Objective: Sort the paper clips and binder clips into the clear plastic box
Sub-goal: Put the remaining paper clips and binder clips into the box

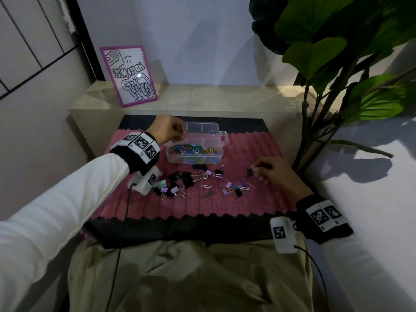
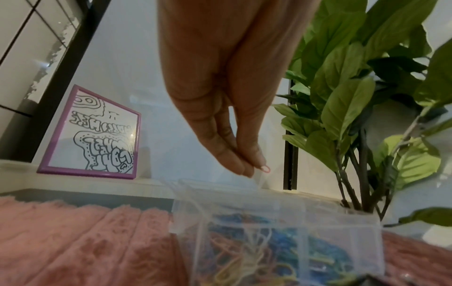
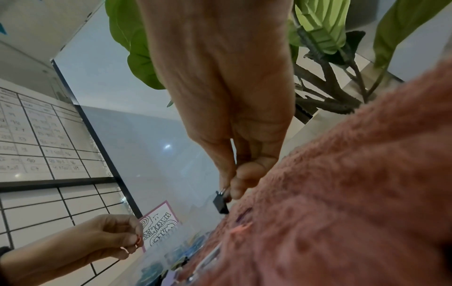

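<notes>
The clear plastic box (image 1: 221, 152) stands at the back of the pink mat, its front compartment full of coloured paper clips (image 1: 193, 150). My left hand (image 1: 182, 135) hovers over the box's left rim, fingertips down, and pinches a small pink paper clip (image 2: 265, 169). At the mat's right my right hand (image 1: 255, 171) pinches a black binder clip (image 1: 249, 172) by its wire handles, right at the mat; that clip (image 3: 221, 203) hangs below the fingertips in the right wrist view. Loose black binder clips (image 1: 183, 177), purple ones and white paper clips (image 1: 217, 175) lie scattered in front of the box.
The ridged pink mat (image 1: 258, 199) lies on a dark tabletop. A purple-framed drawing (image 1: 128, 75) leans on the ledge behind. A large-leaved plant (image 1: 326, 52) rises at the right, close to my right hand. Walls stand on both sides.
</notes>
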### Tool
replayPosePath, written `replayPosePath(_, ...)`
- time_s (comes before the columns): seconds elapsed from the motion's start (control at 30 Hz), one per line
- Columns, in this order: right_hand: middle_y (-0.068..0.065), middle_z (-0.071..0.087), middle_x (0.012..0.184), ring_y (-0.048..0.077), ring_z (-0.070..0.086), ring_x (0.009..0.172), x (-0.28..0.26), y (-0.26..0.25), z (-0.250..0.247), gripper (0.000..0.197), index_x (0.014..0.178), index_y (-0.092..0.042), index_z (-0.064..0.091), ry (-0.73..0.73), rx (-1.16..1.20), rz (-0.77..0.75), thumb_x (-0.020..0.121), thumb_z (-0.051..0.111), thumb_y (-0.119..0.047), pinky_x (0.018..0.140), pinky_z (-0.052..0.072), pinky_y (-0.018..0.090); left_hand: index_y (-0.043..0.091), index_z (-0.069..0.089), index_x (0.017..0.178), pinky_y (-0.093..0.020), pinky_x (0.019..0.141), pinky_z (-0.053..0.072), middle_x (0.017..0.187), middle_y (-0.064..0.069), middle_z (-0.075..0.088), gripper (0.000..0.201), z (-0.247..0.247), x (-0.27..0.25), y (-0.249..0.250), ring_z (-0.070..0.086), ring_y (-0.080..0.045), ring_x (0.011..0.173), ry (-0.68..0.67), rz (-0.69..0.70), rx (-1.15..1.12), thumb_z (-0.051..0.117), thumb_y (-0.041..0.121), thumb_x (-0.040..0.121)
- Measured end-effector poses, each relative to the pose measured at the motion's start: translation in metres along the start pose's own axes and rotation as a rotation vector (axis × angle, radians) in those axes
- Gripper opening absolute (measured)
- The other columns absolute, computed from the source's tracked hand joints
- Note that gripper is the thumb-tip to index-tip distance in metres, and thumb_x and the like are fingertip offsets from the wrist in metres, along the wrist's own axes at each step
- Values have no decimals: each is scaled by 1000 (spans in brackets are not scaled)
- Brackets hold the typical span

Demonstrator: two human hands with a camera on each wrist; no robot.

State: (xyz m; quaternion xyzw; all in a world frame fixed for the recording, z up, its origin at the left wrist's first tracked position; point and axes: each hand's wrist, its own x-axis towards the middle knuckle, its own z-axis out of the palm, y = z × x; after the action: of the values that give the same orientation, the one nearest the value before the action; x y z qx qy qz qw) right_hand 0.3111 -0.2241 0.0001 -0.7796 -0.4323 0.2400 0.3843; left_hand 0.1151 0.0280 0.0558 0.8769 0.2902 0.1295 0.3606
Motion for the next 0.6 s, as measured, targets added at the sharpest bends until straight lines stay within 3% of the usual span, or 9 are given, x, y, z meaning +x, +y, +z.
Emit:
replayPosePath(0.17, 5, 67, 75, 3, 61, 55, -2, -5, 6, 12, 80, -14, 61, 79, 116, -11, 85, 59, -3, 53, 49, 14, -2, 68, 87, -3, 50, 48, 79, -12, 67, 11, 4, 5, -7, 56, 12, 44, -13, -12, 107, 60, -5, 81)
replayPosePath(0.27, 4, 65, 90, 12, 59, 77, -5, -4, 10, 12, 93, -3, 64, 138, -134, -87, 81, 63, -3, 63, 40, 7, -1, 68, 88, -4, 54, 50, 82, -12, 68, 12, 5, 3, -8, 57, 12, 46, -24, -11, 106, 60, -5, 81)
replayPosePath(0.37, 9, 65, 91, 19, 57, 84, -12, -4, 11, 11, 90, 0, 63, 190, -279, -183, 79, 65, -3, 67, 33, 15, 0, 68, 86, -4, 54, 50, 80, -11, 68, 12, 3, 1, -7, 58, 11, 48, -22, -4, 85, 59, -6, 81)
replayPosePath(0.47, 2, 61, 91, 15, 56, 83, -17, -3, 13, 21, 94, -8, 64, 7, -227, -121, 77, 72, -16, 74, 42, 16, -2, 66, 87, -4, 52, 49, 76, -11, 67, 12, 1, 1, -6, 59, 10, 48, -13, -4, 69, 57, -7, 82)
replayPosePath(0.53, 0, 53, 93, 11, 50, 82, -19, 0, 18, 32, 99, -15, 62, -135, -324, -130, 73, 76, -26, 72, 38, 14, -1, 65, 86, -5, 50, 49, 70, -8, 65, 11, 2, 2, -5, 59, 9, 46, -11, -11, 68, 57, -7, 82)
replayPosePath(0.6, -2, 49, 91, 5, 47, 78, -20, -2, 23, 31, 97, -15, 62, -190, -358, -176, 72, 76, -27, 69, 35, 13, 0, 64, 84, -6, 51, 50, 66, -3, 64, 9, 3, 3, -4, 59, 9, 46, -18, -17, 67, 58, -6, 82)
